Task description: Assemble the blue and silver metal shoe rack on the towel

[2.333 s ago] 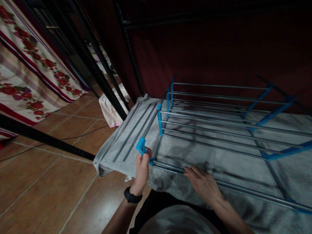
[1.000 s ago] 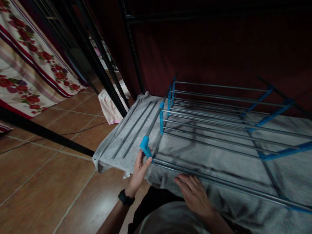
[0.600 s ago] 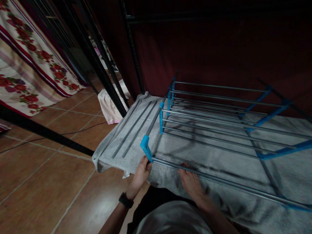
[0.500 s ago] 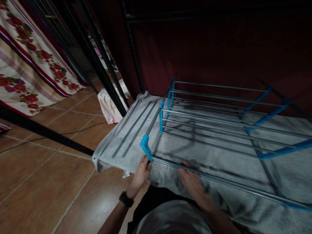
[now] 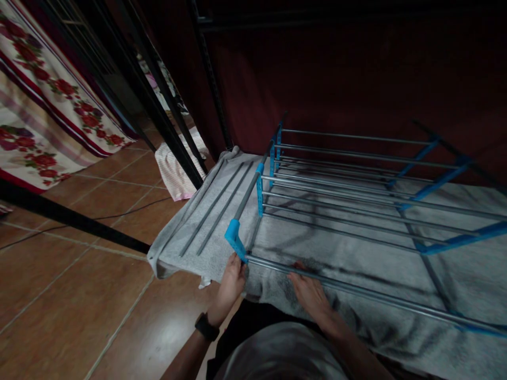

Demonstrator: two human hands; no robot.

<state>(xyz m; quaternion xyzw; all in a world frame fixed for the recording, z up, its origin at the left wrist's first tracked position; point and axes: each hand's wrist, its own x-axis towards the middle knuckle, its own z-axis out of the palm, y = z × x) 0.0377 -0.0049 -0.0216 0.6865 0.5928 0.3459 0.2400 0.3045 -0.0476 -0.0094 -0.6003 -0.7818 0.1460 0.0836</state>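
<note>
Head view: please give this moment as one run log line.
left hand: at lower end of blue corner piece | right hand: partly behind front rods | two loose rods: on grey blanket, left of rack

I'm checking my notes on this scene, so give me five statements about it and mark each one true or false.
1. The left hand is at the blue corner piece. True.
2. The black watch is on the right wrist. False: it is on the left.
3. Two loose rods lie on the grey blanket. True.
4. The right hand is high above the front bar. False: it is down at the bar.
5. The curtain shows red flowers. True.
</note>
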